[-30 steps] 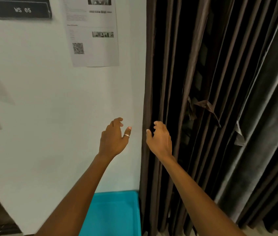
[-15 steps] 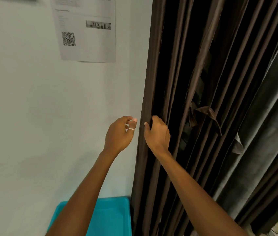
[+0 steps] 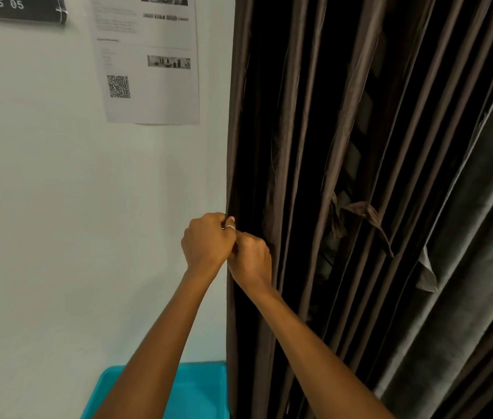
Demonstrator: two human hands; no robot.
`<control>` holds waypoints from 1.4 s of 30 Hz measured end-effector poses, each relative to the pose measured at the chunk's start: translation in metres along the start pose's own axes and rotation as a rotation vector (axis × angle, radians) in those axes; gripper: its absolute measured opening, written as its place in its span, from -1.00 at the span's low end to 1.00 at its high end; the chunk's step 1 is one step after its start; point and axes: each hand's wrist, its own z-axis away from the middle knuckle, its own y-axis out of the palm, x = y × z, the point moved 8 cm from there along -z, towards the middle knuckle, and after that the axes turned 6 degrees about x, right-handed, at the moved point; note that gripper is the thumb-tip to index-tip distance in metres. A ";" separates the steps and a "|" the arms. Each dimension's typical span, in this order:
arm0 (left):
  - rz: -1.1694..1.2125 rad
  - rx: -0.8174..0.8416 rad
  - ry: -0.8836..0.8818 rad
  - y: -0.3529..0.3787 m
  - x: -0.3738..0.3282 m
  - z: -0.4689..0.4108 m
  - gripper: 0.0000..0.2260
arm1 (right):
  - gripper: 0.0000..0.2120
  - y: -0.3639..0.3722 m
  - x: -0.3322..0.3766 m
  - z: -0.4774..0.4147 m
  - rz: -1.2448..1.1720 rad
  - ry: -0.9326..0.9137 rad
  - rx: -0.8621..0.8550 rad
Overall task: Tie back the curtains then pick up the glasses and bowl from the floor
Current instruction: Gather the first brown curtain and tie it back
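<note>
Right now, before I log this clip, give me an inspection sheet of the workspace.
Surface: nothing seen; the floor is out of view.
Job's things: brown curtain hangs loose, untied; a fabric strip dangles among its folds; glasses and bowl not in view.
Clutter: teal bin low against the wall.
Grippers: left hand and right hand touch each other, both gripping the brown curtain's left edge.
Cables: nothing seen.
Surroundings: white wall with a printed sheet bearing a QR code and a dark sign reading WS 05; grey curtain at right.

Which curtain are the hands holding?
The dark brown curtain: the left hand and right hand grip its edge by the wall. The grey curtain farther right hangs untouched.
</note>
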 end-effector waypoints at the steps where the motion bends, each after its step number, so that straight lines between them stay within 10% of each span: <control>1: 0.004 -0.003 0.001 0.000 0.000 0.000 -0.73 | -0.86 -0.001 -0.001 -0.001 -0.012 -0.008 0.034; 7: 0.009 -0.007 0.000 -0.004 0.002 -0.001 -0.56 | -0.91 -0.061 -0.014 0.010 -0.010 0.023 -0.320; 10: 0.053 -0.010 0.006 -0.005 0.004 0.000 -0.55 | -0.56 -0.087 -0.028 0.017 0.008 0.138 -0.522; 21: 0.027 -0.100 -0.059 -0.039 0.051 -0.016 -0.62 | -0.62 -0.136 -0.110 -0.013 0.094 0.405 -0.328; 42: 0.148 0.074 0.167 0.016 -0.023 0.018 -0.55 | -0.86 -0.053 -0.009 0.011 0.076 0.000 -0.190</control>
